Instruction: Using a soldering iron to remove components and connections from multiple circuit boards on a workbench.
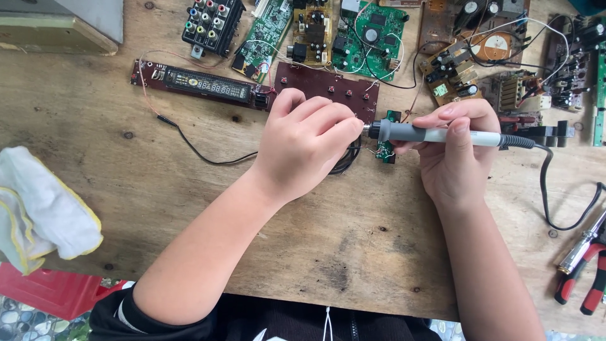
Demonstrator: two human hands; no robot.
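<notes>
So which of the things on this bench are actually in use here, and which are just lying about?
In use:
- soldering iron, held in the right hand
- brown button board, under the left hand
- small green board beside the iron's tip

Lying about:
- display board
- green circuit boards
- red-handled pliers
- white cloth

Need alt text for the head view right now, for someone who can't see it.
The right hand holds a grey soldering iron, tip pointing at the curled left hand, over a brown board. Other circuit boards line the wooden table.
</notes>
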